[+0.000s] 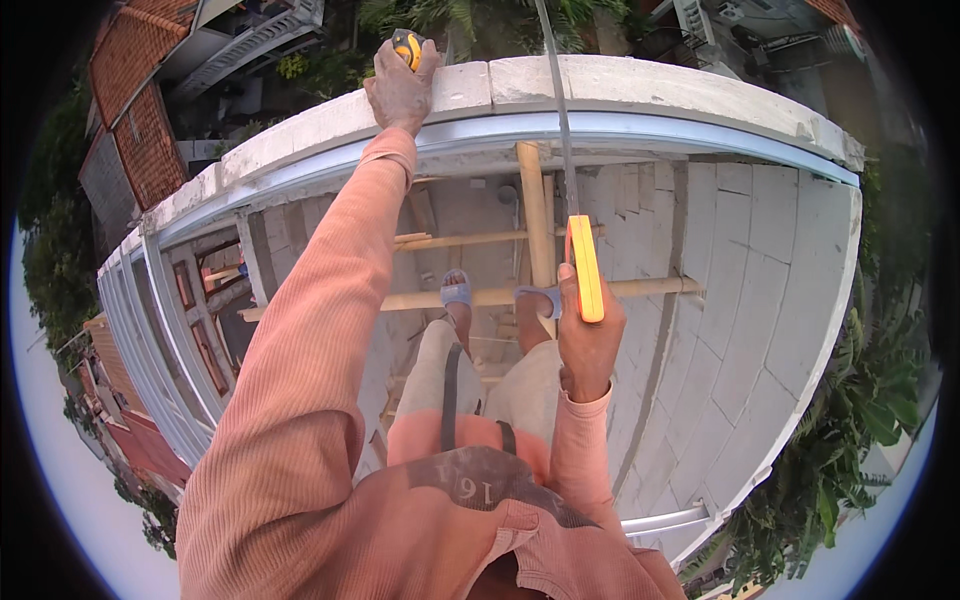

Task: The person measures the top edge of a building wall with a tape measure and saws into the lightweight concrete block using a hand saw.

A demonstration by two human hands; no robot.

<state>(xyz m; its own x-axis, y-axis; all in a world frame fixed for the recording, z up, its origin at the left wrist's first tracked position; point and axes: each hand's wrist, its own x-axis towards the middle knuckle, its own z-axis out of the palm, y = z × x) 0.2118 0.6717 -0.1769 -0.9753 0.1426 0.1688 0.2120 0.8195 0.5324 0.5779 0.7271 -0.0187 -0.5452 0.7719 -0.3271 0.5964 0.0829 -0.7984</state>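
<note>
My left hand (400, 90) is closed round a yellow and black tape measure (408, 50) and rests at the top of the pale block wall (640, 85), toward the far left. My right hand (590, 335) grips the yellow and orange handle of a handsaw (587, 275). Seen nearly edge-on, the saw's narrow grey blade points away from me, passing over the wall top. A straight joint between two blocks shows between my left hand and the blade.
My sandalled feet (456, 290) stand on a bamboo pole (640, 288), with another pole (535, 200) crossing it, high above a floor. A light metal channel (680, 128) runs along the wall's inner side. Block walls (740, 270) enclose the right. Tiled roofs (140, 70) and greenery lie beyond.
</note>
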